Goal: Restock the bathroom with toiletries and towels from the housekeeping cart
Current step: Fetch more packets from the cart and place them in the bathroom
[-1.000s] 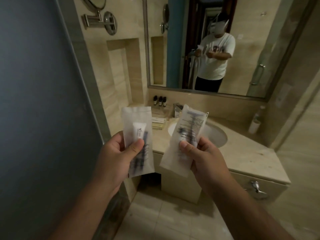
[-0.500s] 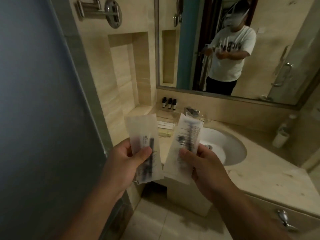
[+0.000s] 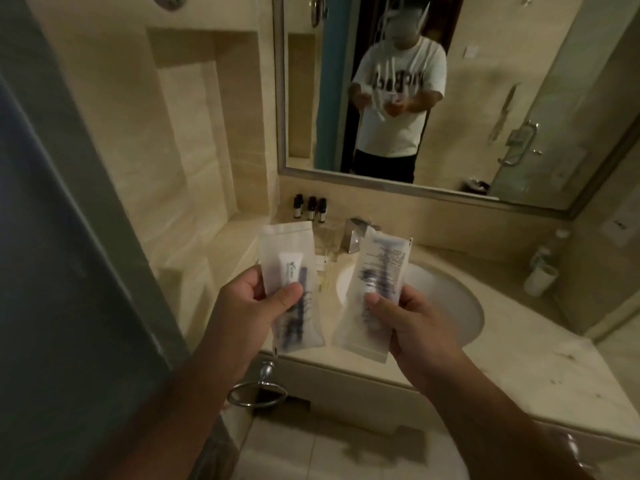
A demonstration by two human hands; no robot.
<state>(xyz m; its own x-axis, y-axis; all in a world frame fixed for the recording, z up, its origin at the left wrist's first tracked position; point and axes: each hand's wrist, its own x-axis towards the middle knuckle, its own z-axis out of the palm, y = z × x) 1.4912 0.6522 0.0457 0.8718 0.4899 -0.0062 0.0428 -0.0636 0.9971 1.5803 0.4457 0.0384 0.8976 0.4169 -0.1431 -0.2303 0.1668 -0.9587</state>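
Closest to the camera, I had both bare hands raised over the front edge of the beige stone countertop (image 3: 519, 368). The left hand (image 3: 252, 303) gripped a translucent toiletry pouch (image 3: 289, 251), with the thumb pressed across its front and the fingers curled behind. A small white tube and a dark, brush-like item showed through the film. The right hand (image 3: 415, 327) pinched a second pouch (image 3: 379, 268) the same way, thumb on the front and fingers behind. That one carried dark printed lines, and its contents were too blurred for me to name.

Both pouches stood roughly upright, side by side and not touching, the right one tilted slightly to the right. Below the left wrist, a chrome towel ring (image 3: 257, 398) hung from the cabinet front (image 3: 346, 379) under the countertop.

Beyond the hands I saw a white oval basin (image 3: 450, 299) set into the counter, partly hidden by the second pouch. A chrome faucet (image 3: 356, 233) stood behind the basin, and three small dark-capped bottles (image 3: 311, 207) were lined up against the back wall to its left. A white cup (image 3: 540, 279) sat at the counter's far right.

Farthest back, the framed mirror (image 3: 491, 109) reflected a person (image 3: 398, 116) in a white T-shirt holding both pouches in front of the torso.
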